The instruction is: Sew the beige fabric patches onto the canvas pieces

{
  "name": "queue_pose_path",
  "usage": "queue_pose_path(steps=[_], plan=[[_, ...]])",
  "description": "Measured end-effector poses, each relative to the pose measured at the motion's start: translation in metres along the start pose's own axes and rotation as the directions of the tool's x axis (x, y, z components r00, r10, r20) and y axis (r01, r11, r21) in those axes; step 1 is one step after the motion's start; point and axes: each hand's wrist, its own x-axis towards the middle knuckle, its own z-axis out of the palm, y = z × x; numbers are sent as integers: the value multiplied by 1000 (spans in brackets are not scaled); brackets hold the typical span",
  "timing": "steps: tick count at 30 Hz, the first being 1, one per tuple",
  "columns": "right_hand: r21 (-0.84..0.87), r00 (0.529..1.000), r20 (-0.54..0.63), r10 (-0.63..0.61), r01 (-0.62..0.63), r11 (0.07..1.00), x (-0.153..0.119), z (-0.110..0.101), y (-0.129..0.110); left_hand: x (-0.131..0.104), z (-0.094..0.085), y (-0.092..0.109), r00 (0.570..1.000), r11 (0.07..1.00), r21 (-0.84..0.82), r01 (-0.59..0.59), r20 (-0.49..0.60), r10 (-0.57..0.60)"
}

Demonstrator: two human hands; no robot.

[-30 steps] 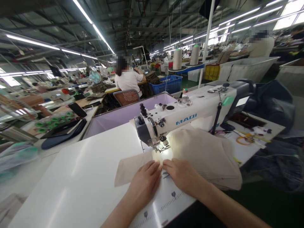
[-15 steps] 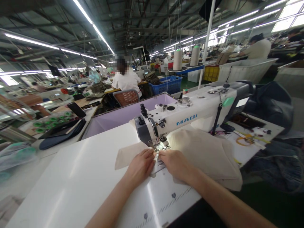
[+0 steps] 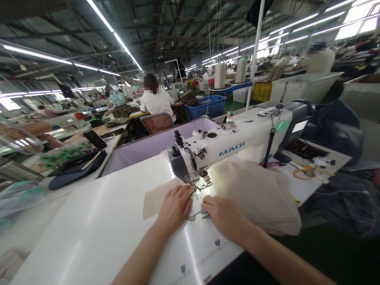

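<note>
My left hand rests at the left of the presser foot, fingers bent and together on the edge of a small beige fabric piece. The fabric under the fingers is hidden. My right hand is closed just in front of the needle area, right of the bare metal needle plate. Pointed metal blades, which look like thread snips, stick out from under its fingers. Both hands are at a white sewing machine, its lamp lighting the presser foot.
A stack of beige fabric lies under the machine arm on the right. Scissors with orange handles lie behind it. A lilac-lined bin stands beyond the table. A seated person is farther off, near a blue crate.
My right hand has drawn back from the presser foot, toward me and slightly right, baring the needle plate. The left hand stays on the fabric piece. The view has shifted slightly.
</note>
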Motion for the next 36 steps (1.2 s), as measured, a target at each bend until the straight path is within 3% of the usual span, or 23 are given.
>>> queue_pose_path(steps=[4,9,20,31,36], plan=[[53,998,-31,47,-46,998,-7,-4,1,-4,-11,28,997,998,-46,36,74,-33],[96,1000,24,-3,1,995,-15,-7,1,-20,-4,47,997,997,-57,-56,54,59],[16,999,26,-42,42,999,-14,-3,0,-35,-4,39,984,983,-61,-175,-20,175],[-51,1000,-1,-22,22,998,11,-10,7,-10,-4,17,981,982,-21,-189,-52,188],[-62,999,-32,-14,12,998,21,-10,10,-4,-5,9,987,986,-36,-163,-13,162]])
